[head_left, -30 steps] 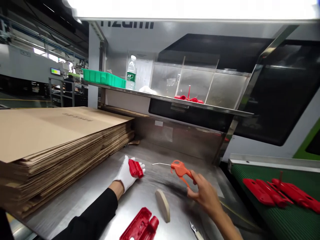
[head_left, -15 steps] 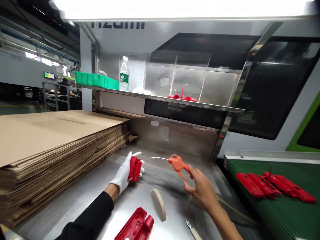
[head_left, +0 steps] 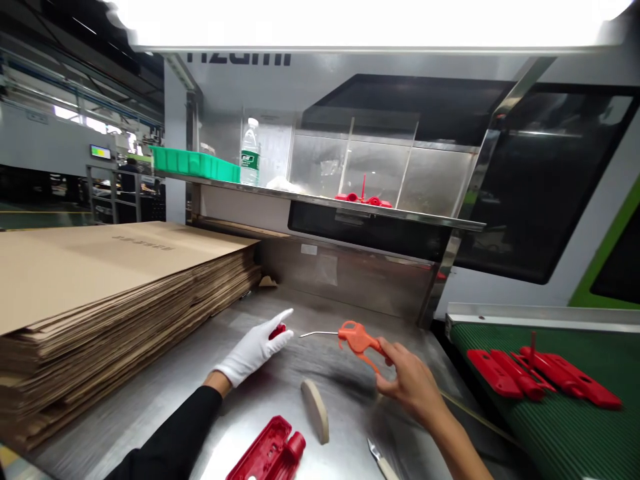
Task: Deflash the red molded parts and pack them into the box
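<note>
In a white glove, my left hand (head_left: 255,350) is closed around a red plastic part (head_left: 278,331), most of which the palm and fingers hide. My bare right hand (head_left: 407,377) grips an orange air blow gun (head_left: 357,339) by its handle. The gun's thin metal nozzle points left, its tip a short gap from my left fingers. Below, on the metal bench, lie a red plastic housing (head_left: 267,450) with its hollow side up, a curved beige piece (head_left: 315,411), and a knife (head_left: 381,460) with a pale handle.
Stacked cardboard sheets (head_left: 125,280) cover the left side. A green conveyor belt (head_left: 560,427) at right carries joined red moulded parts (head_left: 543,377). The shelf (head_left: 310,199) above holds a green tray (head_left: 195,163), a water bottle (head_left: 250,153) and another red moulding (head_left: 363,199).
My left hand has turned over, so the glove's back now faces me and the red part is mostly covered. The blow gun has shifted slightly down and right.
</note>
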Motion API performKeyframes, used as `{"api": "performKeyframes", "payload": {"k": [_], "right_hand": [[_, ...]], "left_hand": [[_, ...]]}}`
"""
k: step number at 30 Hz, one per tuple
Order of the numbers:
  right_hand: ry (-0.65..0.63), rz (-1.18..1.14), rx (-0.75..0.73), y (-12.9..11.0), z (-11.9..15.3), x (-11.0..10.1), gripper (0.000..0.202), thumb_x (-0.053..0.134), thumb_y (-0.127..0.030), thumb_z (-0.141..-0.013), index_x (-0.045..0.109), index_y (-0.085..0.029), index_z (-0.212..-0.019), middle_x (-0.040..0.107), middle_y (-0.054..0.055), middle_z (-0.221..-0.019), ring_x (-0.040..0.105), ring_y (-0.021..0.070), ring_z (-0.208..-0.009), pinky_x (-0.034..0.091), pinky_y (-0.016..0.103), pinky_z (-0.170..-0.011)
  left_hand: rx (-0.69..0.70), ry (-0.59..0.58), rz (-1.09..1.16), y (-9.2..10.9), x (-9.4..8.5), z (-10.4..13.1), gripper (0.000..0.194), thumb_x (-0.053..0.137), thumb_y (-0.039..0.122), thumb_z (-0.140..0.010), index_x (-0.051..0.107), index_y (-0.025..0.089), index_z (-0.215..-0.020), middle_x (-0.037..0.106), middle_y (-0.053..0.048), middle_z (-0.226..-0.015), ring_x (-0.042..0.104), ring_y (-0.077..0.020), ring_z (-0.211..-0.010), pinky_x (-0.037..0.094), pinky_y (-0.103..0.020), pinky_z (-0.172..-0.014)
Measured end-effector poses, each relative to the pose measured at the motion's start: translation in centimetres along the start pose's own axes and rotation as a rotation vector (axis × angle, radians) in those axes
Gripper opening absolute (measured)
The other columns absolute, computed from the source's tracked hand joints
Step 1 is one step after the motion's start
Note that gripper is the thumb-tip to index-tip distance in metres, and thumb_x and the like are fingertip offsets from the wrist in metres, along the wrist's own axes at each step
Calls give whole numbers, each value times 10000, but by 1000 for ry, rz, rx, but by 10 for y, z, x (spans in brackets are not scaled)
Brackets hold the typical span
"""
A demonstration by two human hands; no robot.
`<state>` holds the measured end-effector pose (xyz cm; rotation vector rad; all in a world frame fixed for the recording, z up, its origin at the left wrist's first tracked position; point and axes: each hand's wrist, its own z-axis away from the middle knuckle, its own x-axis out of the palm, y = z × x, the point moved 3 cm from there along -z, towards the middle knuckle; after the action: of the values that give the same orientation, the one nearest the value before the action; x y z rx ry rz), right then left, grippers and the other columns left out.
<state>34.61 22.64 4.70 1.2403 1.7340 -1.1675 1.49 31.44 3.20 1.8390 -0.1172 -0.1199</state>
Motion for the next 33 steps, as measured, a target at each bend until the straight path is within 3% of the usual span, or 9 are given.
{"api": "performKeyframes", "payload": {"k": [6,10,13,17,19,23,28,30,33], "right_hand": [[8,-24,-4,-6,0,0,568,559,-330,-802,539,-290,-1368,609,5,-976,599,207,-860,386,321,-741],[1,-32,-12,-7,0,4,575,561,-329,-798,545,-280,-1370,611,12,-985,590,208,-842,394,329,-744],[-4,-34,-21,-7,0,7,594,560,-332,-803,530,-273,-1394,611,12,-982,588,203,-832,400,331,-751],[0,-40,-13,-1,-2,8,617,554,-334,-802,522,-274,-1415,617,15,-997,603,206,-848,405,338,-759],[-7,-56,-10,4,-3,10,637,576,-360,-792,520,-279,-1421,625,12,-990,613,206,-852,421,333,-760],[-58,-115,-34,14,-5,31,586,610,-398,-764,598,-279,-1338,668,12,-977,644,197,-868,476,300,-777],[-102,-111,-29,33,-4,72,525,562,-418,-757,685,-233,-1232,700,97,-1139,679,276,-1027,511,375,-861],[-110,-88,-30,45,-5,83,515,552,-465,-748,715,-245,-1184,686,126,-1196,675,317,-1050,516,426,-862],[-116,-45,-27,64,-12,92,525,515,-540,-746,751,-256,-1119,673,183,-1233,665,384,-1073,512,500,-858]], "left_hand": [[-156,248,411,-14,0,-9,563,439,624,-962,561,181,-1287,695,-80,-1046,682,-191,-798,584,-400,-719],[-221,380,502,-25,-11,-14,536,427,607,-977,560,176,-1268,680,-74,-1040,675,-179,-801,589,-368,-692],[-261,314,435,-24,-8,-8,461,513,540,-973,580,178,-1251,680,-34,-927,632,-129,-645,549,-286,-550],[-258,73,336,-6,5,4,319,657,372,-936,646,155,-1168,677,12,-781,549,-77,-484,415,-193,-391],[-215,27,374,8,6,9,346,647,374,-941,629,164,-1215,708,-12,-853,607,-101,-542,482,-222,-444],[-156,66,550,29,-9,27,507,516,566,-956,566,199,-1303,727,-62,-972,692,-173,-691,578,-344,-615],[-243,145,665,43,-57,101,519,531,629,-912,670,182,-1135,745,-127,-963,726,-247,-765,578,-384,-645],[-276,245,659,50,-94,147,466,549,576,-926,692,167,-1097,745,-143,-995,730,-253,-807,595,-412,-722],[-316,509,579,54,-169,233,371,550,444,-967,671,177,-1195,740,-132,-1093,730,-243,-947,594,-428,-859]]}}
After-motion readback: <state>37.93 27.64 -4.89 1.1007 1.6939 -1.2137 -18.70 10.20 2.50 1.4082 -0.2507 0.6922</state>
